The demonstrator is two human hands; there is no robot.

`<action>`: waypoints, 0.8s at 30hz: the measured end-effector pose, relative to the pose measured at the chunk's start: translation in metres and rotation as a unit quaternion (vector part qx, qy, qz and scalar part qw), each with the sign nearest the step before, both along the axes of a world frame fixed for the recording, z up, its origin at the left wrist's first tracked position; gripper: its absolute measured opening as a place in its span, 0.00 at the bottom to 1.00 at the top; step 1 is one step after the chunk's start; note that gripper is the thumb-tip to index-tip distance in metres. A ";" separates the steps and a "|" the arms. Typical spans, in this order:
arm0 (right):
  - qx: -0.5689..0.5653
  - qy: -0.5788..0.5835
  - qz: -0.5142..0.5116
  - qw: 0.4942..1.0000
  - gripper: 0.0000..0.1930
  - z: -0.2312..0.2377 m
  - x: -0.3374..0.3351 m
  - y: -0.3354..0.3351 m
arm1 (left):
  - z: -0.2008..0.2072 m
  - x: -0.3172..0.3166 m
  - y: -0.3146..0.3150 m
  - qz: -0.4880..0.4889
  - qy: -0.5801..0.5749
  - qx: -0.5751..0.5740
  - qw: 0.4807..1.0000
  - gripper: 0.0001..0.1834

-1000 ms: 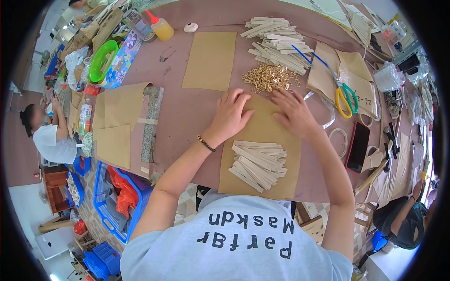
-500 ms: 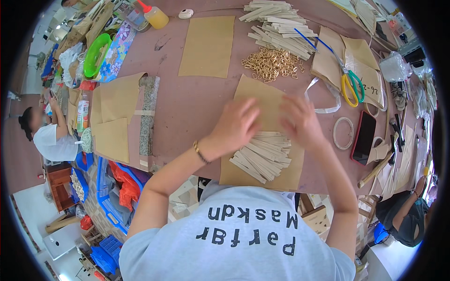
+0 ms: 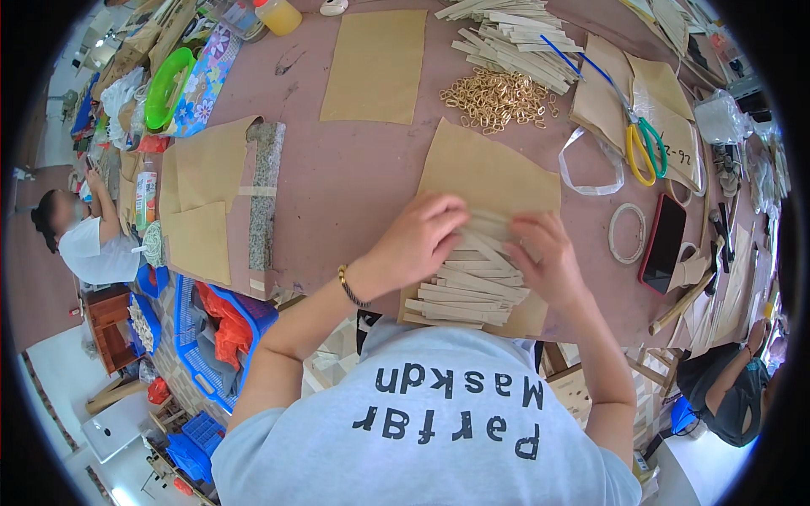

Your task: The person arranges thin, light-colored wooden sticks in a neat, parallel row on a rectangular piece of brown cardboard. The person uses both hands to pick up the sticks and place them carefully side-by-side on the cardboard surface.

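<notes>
A loose pile of flat cream strips (image 3: 468, 297) lies on brown paper sheets (image 3: 489, 169) at the table's near edge, in front of my chest. The strips run mostly crosswise, some at a slant. My left hand (image 3: 419, 240) has its fingers curled around the left ends of the farthest strips. At their right ends my right hand (image 3: 547, 251) pinches with thumb and fingers. Between the two hands a few pale strips are stretched across, partly hidden by the fingers. Farther off sit a heap of gold metal rings (image 3: 498, 101) and a larger stack of cream strips (image 3: 515, 46).
Scissors (image 3: 641, 152) with yellow and green handles, a tape roll (image 3: 627, 234) and a phone (image 3: 660, 244) lie to the right. Another brown sheet (image 3: 373, 67) is at the back. Left are a stone slab (image 3: 266, 198), a green basket (image 3: 169, 88) and a seated person (image 3: 97, 236).
My hands have come down onto the strips and closed on their ends. The near strips, fanned slantwise before, now lie more crosswise. The whole view has shifted slightly.
</notes>
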State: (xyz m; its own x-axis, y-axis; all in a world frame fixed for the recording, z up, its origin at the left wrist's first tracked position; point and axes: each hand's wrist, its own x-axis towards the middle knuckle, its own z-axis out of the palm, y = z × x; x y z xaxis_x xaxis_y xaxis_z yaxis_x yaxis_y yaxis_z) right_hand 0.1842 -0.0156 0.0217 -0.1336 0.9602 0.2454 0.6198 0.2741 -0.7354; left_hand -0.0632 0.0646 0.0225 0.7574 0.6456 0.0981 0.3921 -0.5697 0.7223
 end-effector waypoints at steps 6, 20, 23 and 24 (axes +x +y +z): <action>0.019 -0.064 -0.049 0.997 0.09 -0.003 0.013 0.033 | -0.011 0.018 0.055 0.079 -0.047 0.095 0.991 0.14; 0.058 -0.114 -0.065 0.990 0.07 -0.015 0.025 0.059 | -0.022 0.042 0.072 0.067 -0.048 0.123 0.989 0.06; 0.081 -0.140 -0.044 0.986 0.07 -0.010 0.020 0.050 | -0.013 0.033 0.063 0.042 -0.029 0.124 0.991 0.06; 0.088 -0.150 -0.036 0.984 0.08 -0.009 0.017 0.045 | -0.014 0.029 0.060 0.033 -0.031 0.132 0.990 0.06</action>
